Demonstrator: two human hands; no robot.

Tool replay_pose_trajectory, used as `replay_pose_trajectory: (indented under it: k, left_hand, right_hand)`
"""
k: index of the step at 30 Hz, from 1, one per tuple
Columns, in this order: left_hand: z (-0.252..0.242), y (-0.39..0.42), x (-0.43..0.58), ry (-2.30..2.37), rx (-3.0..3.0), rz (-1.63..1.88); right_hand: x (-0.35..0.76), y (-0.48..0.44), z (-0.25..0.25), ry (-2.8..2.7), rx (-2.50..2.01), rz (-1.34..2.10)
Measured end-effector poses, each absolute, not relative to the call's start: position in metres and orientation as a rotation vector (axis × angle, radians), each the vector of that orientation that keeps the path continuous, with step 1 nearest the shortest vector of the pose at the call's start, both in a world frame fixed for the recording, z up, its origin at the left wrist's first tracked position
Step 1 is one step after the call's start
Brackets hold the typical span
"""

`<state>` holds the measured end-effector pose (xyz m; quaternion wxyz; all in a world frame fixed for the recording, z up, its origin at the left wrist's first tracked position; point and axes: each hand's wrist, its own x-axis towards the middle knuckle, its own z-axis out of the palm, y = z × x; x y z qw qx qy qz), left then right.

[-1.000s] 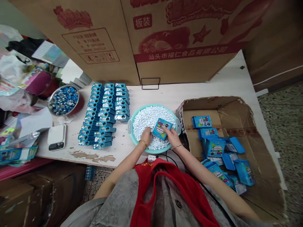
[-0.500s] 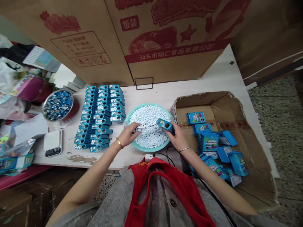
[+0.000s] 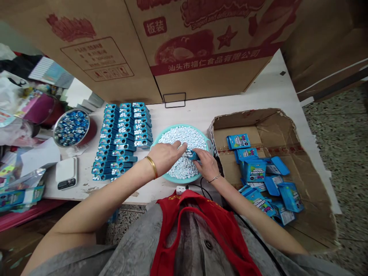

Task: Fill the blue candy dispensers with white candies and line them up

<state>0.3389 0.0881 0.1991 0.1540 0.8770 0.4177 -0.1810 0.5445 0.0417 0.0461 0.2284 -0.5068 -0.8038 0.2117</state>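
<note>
Over a light-teal basin (image 3: 155, 138) full of small white candies (image 3: 181, 135), my right hand (image 3: 207, 165) grips a small blue candy box (image 3: 192, 154), mostly covered by the fingers. White candies show at the box's top end. My left hand (image 3: 165, 158) reaches across the basin, its thumb and fingers pinched together at the box's top, with a little white candy between the fingertips. To the left stand rows of blue candy boxes (image 3: 123, 147) with round holes on top; white candies show in several of them.
A cardboard box (image 3: 316, 207) on the right holds several blue boxes (image 3: 253, 171). At left are a metal bowl (image 3: 87, 134) of blue and silver pieces and a white scale (image 3: 66, 168). Large cartons (image 3: 198, 82) stand behind; a black cable (image 3: 205, 188) runs by the basin.
My left hand has risen from the candies and moved right to the top of the blue box. My right hand has shifted slightly left and lower, still holding the box.
</note>
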Motion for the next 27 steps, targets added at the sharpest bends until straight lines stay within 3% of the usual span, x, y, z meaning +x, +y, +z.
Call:
replay_pose_trajectory:
  k: [7,14,19,23,27]
  left_hand:
    - [0.197,0.089,0.326,1.222,2.536,-0.414]
    - [0.068,0.070,0.283,1.576,2.029,-0.502]
    - [-0.001,0.062,0.344,1.501,1.923,-0.184]
    - [-0.008,0.063,0.357,1.464,1.904,-0.072]
    - [0.014,0.059,0.318,1.357,1.850,0.148]
  right_hand:
    - [0.546,0.043,0.041,-2.127,-1.412,0.578]
    - [0.562,0.046,0.045,-1.934,-1.480,0.639]
    - [0.567,0.047,0.049,-1.849,-1.541,0.643]
    - [0.566,0.047,0.049,-1.787,-1.584,0.650]
    - [0.568,0.048,0.048,-1.788,-1.601,0.653]
